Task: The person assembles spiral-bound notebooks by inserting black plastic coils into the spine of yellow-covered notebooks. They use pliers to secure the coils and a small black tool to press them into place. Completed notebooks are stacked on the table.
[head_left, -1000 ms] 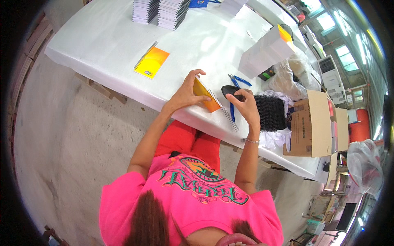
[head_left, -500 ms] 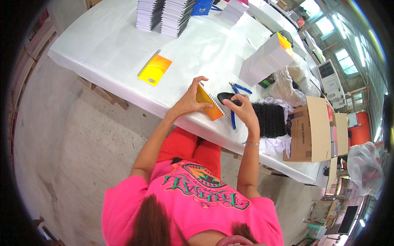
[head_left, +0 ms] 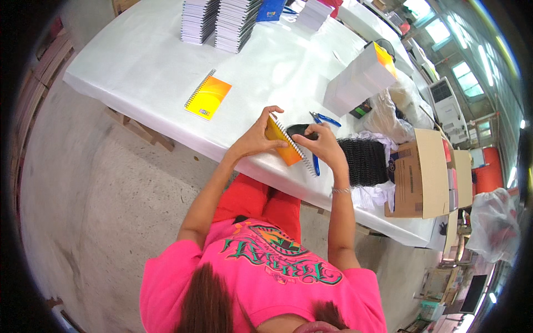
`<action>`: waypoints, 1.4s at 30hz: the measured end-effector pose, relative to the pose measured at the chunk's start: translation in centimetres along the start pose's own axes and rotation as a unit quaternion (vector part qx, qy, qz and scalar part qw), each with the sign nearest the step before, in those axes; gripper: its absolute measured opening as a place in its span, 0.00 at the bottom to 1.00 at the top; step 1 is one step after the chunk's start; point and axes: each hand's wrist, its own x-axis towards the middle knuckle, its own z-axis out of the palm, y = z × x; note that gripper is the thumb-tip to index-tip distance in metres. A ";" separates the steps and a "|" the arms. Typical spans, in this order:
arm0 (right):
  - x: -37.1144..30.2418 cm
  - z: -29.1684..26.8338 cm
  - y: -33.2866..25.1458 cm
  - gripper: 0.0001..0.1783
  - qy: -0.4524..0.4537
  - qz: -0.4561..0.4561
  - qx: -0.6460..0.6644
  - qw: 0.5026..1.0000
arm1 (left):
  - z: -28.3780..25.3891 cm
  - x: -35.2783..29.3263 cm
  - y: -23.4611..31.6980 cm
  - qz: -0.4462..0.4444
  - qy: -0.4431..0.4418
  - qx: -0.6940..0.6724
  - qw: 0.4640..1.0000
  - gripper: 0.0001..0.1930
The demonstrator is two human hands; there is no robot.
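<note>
My left hand (head_left: 258,137) grips a small notebook with a yellow-orange cover (head_left: 290,154), tilted up at the table's near edge. A pale spiral coil (head_left: 286,132) runs along its right side, and the coil's end sticks out past the lower corner. My right hand (head_left: 325,145) is closed beside the coil, thumb tip against or very near it; what its curled fingers hold is hidden. Just behind these fingers shows a black rounded object (head_left: 297,130), partly covered. Blue-handled pliers (head_left: 327,120) lie past the right hand, and another blue handle (head_left: 316,165) shows below it.
A yellow-orange spiral notebook (head_left: 208,97) lies flat to the left. Stacks of spiral notebooks (head_left: 233,28) stand at the back. On the right are a tall paper stack (head_left: 355,80), a bundle of black coils (head_left: 363,162), plastic bags (head_left: 383,111) and an open cardboard box (head_left: 427,177).
My right hand has shifted slightly left, its thumb now closer to the coil. The left hand and notebook stay almost in place.
</note>
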 end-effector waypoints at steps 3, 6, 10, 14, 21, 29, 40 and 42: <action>1.1 0.8 3.0 0.20 0.106 0.063 -0.083 0.989 | 0.3 0.3 0.2 -0.008 -0.010 -0.006 1.000 0.47; 1.5 -1.6 1.1 0.25 -0.049 0.174 0.359 0.916 | -0.3 0.0 0.5 -0.013 -0.001 0.004 1.000 0.46; 0.8 0.7 0.5 0.27 -0.011 -0.024 -0.028 0.999 | 0.0 0.3 0.6 -0.002 -0.015 -0.003 1.000 0.45; 1.8 1.1 2.1 0.27 0.080 0.070 -0.004 0.994 | 0.1 0.5 0.2 0.013 -0.011 0.010 1.000 0.45; 3.1 0.8 0.8 0.25 -0.014 0.031 -0.029 0.999 | 0.0 0.2 0.1 -0.001 -0.006 -0.018 1.000 0.42; 1.8 -0.3 5.2 0.27 0.098 0.064 0.121 0.986 | 2.1 -0.7 -1.2 0.026 0.116 -0.032 0.992 0.21; -8.1 5.7 4.5 0.38 0.165 0.091 -0.129 0.974 | 2.5 -3.1 1.0 0.027 0.161 0.056 0.985 0.12; -8.2 5.7 4.5 0.37 0.182 0.085 -0.100 0.975 | 2.1 -3.0 1.4 0.029 0.165 0.070 0.983 0.11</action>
